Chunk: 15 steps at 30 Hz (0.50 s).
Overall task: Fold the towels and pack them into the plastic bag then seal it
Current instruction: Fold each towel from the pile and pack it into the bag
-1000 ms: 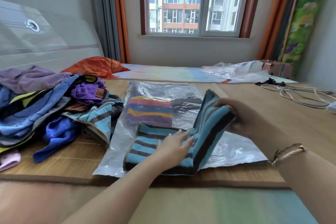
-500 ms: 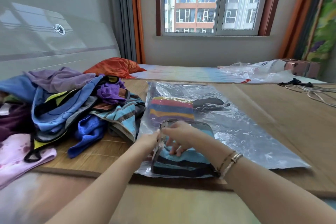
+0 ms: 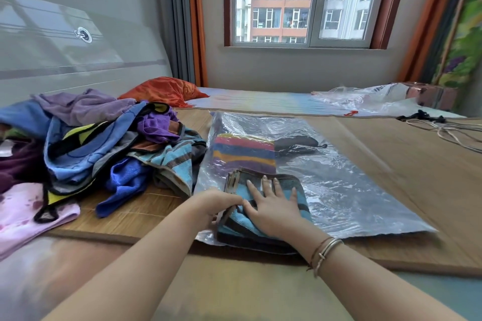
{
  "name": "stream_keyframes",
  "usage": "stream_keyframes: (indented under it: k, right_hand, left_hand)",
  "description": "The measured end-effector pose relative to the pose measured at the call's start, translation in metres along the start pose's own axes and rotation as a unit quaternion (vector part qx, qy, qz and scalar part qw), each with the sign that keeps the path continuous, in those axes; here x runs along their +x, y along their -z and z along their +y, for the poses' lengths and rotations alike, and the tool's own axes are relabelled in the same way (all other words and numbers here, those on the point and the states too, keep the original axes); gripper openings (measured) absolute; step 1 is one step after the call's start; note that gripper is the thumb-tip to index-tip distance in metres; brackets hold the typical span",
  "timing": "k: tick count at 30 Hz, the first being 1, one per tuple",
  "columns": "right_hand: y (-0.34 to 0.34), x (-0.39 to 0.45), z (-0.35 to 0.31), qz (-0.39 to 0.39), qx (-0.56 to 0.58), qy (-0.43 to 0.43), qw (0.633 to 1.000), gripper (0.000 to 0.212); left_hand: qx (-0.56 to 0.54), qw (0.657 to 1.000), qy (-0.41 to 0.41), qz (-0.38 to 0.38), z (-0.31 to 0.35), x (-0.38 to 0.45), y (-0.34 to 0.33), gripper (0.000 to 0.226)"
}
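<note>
The unfolded towel pile (image 3: 104, 148) lay at the left on the bamboo mat (image 3: 391, 164), unchanged from the earlier frames. Beside it, the left hand (image 3: 216, 203) gripped the left edge of the blue striped towel (image 3: 276, 195), its fingers curled around the layers. The right hand (image 3: 273, 206), which had been carrying the raised half over one second earlier, now lay flat on top with straight fingers, pressing the closed fold. The towel therefore appeared fully folded, resting on the plastic bag (image 3: 352, 190), not inside it; a multicoloured towel (image 3: 242, 154) already sat within. Insertion likely came next.
</note>
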State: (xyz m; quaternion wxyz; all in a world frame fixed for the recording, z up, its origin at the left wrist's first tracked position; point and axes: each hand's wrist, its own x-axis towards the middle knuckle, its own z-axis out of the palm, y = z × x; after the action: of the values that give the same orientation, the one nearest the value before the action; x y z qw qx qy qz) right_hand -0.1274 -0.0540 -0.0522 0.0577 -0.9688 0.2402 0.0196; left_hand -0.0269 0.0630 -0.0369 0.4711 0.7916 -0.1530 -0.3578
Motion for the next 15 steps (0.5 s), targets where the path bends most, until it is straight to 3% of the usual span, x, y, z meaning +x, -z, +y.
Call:
stream_keyframes:
  k: [2, 4, 6, 8, 10, 13, 15]
  right_hand:
    - [0.006, -0.004, 0.004, 0.021, 0.054, 0.011, 0.998, 0.056]
    - [0.017, -0.011, 0.012, 0.093, 0.126, 0.032, 0.987, 0.054]
    - [0.034, -0.023, 0.02, 0.177, 0.137, 0.084, 0.971, 0.072]
    - [0.058, -0.041, 0.028, 0.217, 0.079, 0.149, 0.961, 0.093]
    - [0.084, -0.061, 0.034, 0.236, -0.009, 0.198, 0.951, 0.099]
    - [0.118, -0.089, 0.043, 0.228, -0.1, 0.212, 0.945, 0.083]
    - [0.135, -0.105, 0.051, 0.166, -0.149, 0.202, 0.954, 0.069]
  left_hand:
    - [-0.035, 0.999, -0.025, -0.005, 0.002, -0.008, -0.005, 0.035]
    - [-0.033, 0.996, -0.088, -0.002, 0.008, -0.019, -0.007, 0.023]
    - [-0.006, 0.986, -0.168, -0.015, 0.019, -0.032, -0.007, 0.019]
    - [0.017, 0.971, -0.23, -0.062, 0.035, -0.049, -0.007, 0.033]
    - [0.043, 0.957, -0.261, -0.115, 0.052, -0.065, -0.007, 0.04]
    - [0.118, 0.936, -0.289, -0.163, 0.077, -0.089, -0.008, 0.039]
    - [0.166, 0.922, -0.302, -0.175, 0.086, -0.102, -0.013, 0.033]
